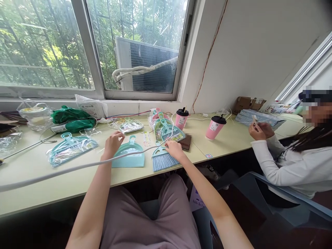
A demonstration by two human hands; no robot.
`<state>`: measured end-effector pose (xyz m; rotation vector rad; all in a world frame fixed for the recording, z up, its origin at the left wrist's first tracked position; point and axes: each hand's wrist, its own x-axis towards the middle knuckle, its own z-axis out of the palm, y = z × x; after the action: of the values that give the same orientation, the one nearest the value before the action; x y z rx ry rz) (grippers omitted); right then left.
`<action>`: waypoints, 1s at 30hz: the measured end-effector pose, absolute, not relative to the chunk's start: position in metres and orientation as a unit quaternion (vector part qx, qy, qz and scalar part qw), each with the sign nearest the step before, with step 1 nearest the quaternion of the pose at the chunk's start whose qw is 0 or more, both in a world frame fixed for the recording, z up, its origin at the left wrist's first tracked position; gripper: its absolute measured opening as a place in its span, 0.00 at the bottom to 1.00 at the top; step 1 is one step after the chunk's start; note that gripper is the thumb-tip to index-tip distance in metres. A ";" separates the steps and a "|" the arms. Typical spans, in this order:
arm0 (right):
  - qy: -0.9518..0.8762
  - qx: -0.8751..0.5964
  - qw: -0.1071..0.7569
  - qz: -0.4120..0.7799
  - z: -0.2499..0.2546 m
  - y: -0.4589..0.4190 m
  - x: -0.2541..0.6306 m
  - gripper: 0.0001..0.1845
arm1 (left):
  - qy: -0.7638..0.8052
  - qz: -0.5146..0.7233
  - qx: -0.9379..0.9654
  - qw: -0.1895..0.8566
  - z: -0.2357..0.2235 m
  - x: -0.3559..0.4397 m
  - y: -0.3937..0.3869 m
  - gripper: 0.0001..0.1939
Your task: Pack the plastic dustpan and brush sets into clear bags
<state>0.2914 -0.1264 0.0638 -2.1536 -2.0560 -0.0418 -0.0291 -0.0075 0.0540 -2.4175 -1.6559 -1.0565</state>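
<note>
My left hand (113, 143) is above the left side of a mint-green dustpan (129, 160), its fingers curled into a pinch. Whatever may be between those fingertips is too small to make out. To the right lies a small hand brush (164, 162) with blue bristles and a mint-green handle. My right hand (174, 148) has its fingers closed at the brush's upper right edge. Just behind it, wrapped dustpan-and-brush sets (162, 126) in green and pink are piled up. Between dustpan and brush, farther back, is a small printed card (147, 138).
A wrapped set (71, 148) and green plastic bags (74, 119) are on the left. A grey cable (77, 167) crosses in front. Two pink cups (215, 128) with black lids and a dark brown item (186, 142) stand right. Another person (293, 155) sits at far right, holding something small.
</note>
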 end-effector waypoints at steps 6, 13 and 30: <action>-0.691 -0.717 0.089 -0.018 0.056 -0.126 0.292 0.10 | -0.534 -0.326 -0.780 0.023 0.052 -0.030 -0.007 0.09; -0.682 -0.722 0.110 -0.013 0.053 -0.134 0.293 0.14 | -0.525 -0.317 -0.789 0.028 0.050 -0.030 -0.005 0.11; -0.660 -0.640 0.313 0.239 0.078 -0.151 0.314 0.09 | -0.532 -0.304 -0.790 0.011 0.051 -0.031 -0.001 0.13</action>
<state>0.3138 -0.1510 0.0776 -1.6868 -1.7405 0.6313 -0.0305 -0.0009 0.0508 -2.4657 -1.6596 -0.9481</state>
